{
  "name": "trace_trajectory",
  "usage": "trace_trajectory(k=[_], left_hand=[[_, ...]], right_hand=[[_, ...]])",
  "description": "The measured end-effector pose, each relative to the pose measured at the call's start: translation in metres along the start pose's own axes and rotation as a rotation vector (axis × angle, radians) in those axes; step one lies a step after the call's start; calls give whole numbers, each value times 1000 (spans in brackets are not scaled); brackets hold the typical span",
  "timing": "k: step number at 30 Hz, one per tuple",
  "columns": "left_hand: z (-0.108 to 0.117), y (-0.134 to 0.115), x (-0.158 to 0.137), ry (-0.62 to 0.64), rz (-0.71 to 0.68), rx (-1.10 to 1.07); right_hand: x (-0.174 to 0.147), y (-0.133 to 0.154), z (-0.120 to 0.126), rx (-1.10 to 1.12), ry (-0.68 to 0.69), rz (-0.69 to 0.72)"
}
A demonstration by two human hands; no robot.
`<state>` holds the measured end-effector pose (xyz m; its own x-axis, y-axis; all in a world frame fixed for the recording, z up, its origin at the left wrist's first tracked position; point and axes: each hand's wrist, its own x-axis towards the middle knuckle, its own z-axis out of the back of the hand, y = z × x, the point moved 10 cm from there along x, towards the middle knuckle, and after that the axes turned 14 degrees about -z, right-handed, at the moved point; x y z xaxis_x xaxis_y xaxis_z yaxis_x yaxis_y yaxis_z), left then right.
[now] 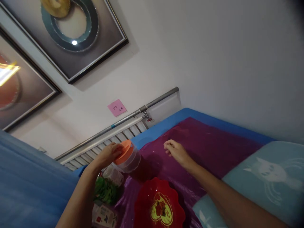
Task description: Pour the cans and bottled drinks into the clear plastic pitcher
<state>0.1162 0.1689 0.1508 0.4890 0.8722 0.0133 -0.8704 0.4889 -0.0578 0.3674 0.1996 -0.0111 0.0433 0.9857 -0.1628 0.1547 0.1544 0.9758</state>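
Observation:
My left hand grips the orange lid of a clear plastic container, fingers closed over the lid's raised part. The container leans in view, and its lower part looks dark reddish. Over the purple sheet to the right, my right hand hangs with its fingers curled in; nothing shows between them. A red scalloped plate with a yellow heart-like design lies just below the container. Small dark reddish bits seem to be at its middle, though I cannot tell whether they are printed.
Left of the plate are green leaves, a clear plastic package and a white printed package. A light blue cushion lies at right. Behind stand a radiator and pipe. Blue fabric hangs at left.

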Motion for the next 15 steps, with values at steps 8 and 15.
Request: trace_trajectory(k=[8,15], left_hand=[[-9,2,5,16,7,-11],[-13,4,7,55,21,-15]], right_hand=[[-2,-1,-1,-19,13,15],[7,-6,-3,-102,-8,41]])
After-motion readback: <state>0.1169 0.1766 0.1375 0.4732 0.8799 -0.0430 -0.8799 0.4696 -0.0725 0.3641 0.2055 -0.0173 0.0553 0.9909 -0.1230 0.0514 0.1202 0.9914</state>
